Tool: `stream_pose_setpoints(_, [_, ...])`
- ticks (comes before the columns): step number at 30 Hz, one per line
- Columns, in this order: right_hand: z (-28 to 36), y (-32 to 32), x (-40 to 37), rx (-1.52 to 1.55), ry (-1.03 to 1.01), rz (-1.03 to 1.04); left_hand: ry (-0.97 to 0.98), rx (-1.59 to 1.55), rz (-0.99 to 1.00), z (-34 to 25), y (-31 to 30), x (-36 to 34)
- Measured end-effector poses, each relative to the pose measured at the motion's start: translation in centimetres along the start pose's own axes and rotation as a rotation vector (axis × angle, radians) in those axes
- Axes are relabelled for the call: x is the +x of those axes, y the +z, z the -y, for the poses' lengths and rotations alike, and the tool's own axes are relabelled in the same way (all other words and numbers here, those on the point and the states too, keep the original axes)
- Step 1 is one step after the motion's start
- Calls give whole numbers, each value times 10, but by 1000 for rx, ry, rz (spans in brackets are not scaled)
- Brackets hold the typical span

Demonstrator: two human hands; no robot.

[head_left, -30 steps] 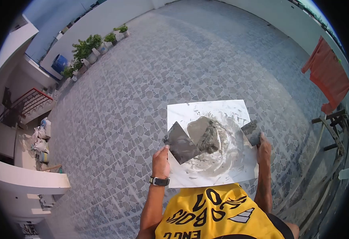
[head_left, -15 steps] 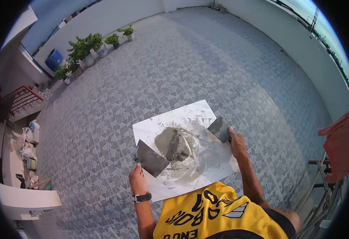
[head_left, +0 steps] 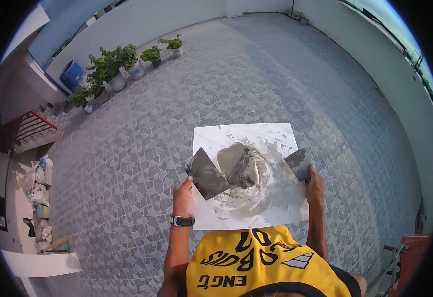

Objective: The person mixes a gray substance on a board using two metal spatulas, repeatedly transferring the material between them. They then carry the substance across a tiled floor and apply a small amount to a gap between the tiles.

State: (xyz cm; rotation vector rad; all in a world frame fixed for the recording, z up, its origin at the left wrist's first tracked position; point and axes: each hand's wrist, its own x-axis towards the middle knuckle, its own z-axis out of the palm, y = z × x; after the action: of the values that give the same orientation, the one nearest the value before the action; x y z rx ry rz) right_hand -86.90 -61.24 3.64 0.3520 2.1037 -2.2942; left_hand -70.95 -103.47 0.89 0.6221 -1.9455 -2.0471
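Observation:
A white board point(head_left: 271, 210) is held in front of my waist by its two sides. Wet grey mortar point(head_left: 248, 171) sits in a mound near its middle, with smears spread around it. My left hand point(head_left: 183, 195), wearing a black wristwatch, is closed on the left edge together with a dark grey, mortar-smeared square plate point(head_left: 207, 175). My right hand point(head_left: 315, 184) is closed on the right edge and a smaller-looking grey square plate point(head_left: 298, 162). Both plates lie tilted over the board. The fingers beneath the board are hidden.
Stone-patterned tiles point(head_left: 142, 163) cover the terrace floor, bounded by a white wall point(head_left: 370, 64). Potted plants point(head_left: 110, 67) and a blue barrel point(head_left: 71, 75) stand at back left. Bags point(head_left: 39, 193) lie at left near a red railing point(head_left: 33, 126). Reddish cloth point(head_left: 412, 260) hangs at lower right.
The board has turned to sit squarer to my body and appears farther right and slightly higher in view. Both hands keep their hold. The view has shifted, moving the reddish cloth lower.

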Motion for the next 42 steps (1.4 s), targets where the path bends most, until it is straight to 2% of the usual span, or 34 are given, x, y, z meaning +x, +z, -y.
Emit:
stream_pose_setpoints(1, [16, 31, 36, 13, -12, 30, 78, 237, -26, -9, 3, 42])
stream_pose_setpoints(2, [29, 62, 70, 59, 24, 59, 94, 179, -25, -17, -2, 87])
stream_pose_setpoints(4, [40, 99, 93, 77, 93, 84, 67, 28, -33, -42, 0, 135])
stream_pose_setpoints(5, [49, 116, 119, 79, 60, 95, 136, 101, -97, -48, 3, 150])
stream_pose_setpoints(8, [86, 196, 200, 127, 15, 160, -83, -468, -168, -72, -12, 233])
stream_pose_setpoints(11, [95, 258, 283, 81, 51, 209, -146, -341, -171, -94, -24, 323])
stream_pose_setpoints(13, [99, 295, 316, 70, 18, 239, -86, -413, -167, -98, -25, 371])
stream_pose_setpoints(16, [136, 352, 369, -248, 111, 196, -94, -442, -178, -106, -19, 473])
stream_pose_setpoints(17, [135, 373, 407, -115, 48, 170, -96, -471, -166, -113, -11, 522])
stream_pose_setpoints(18, [125, 382, 441, -6, 2, 144, -125, -509, -162, -115, 2, 557])
stream_pose_setpoints(19, [113, 384, 454, 96, -8, 115, 22, -265, -88, -125, 8, 583])
stream_pose_setpoints(22, [126, 395, 518, 153, -7, 50, 112, 197, 37, -176, 32, 668])
stream_pose_setpoints(23, [136, 406, 545, 174, -8, 28, -28, -272, 80, -141, 33, 723])
stream_pose_setpoints(25, [148, 421, 582, 197, -2, -13, -27, -305, 108, -144, 51, 794])
stream_pose_setpoints(28, [117, 421, 666, 222, -59, -61, 154, -368, -41, -82, 122, 888])
stream_pose_setpoints(31, [130, 444, 782, 154, -99, -55, 50, -487, -5, -107, 166, 992])
stream_pose_setpoints(32, [134, 451, 809, 120, -91, -54, -37, -536, 24, -118, 170, 1012])
stream_pose_setpoints(33, [76, 442, 912, 167, -34, 32, -104, -544, -36, -83, 208, 1041])
stream_pose_setpoints(34, [84, 460, 963, 194, -46, 51, -164, -598, -8, -97, 219, 1077])
stream_pose_setpoints(36, [70, 474, 1032, 186, 15, 56, 7, -454, -77, -79, 245, 1129])
stream_pose_setpoints(38, [96, 509, 1094, 141, 24, 75, 20, -490, -108, -85, 254, 1180])
stream_pose_setpoints(40, [114, 540, 1134, 153, 42, 124, -153, -678, -113, -132, 252, 1201])
stream_pose_setpoints(42, [129, 580, 1175, 177, 49, 168, -105, -654, -142, -130, 243, 1251])
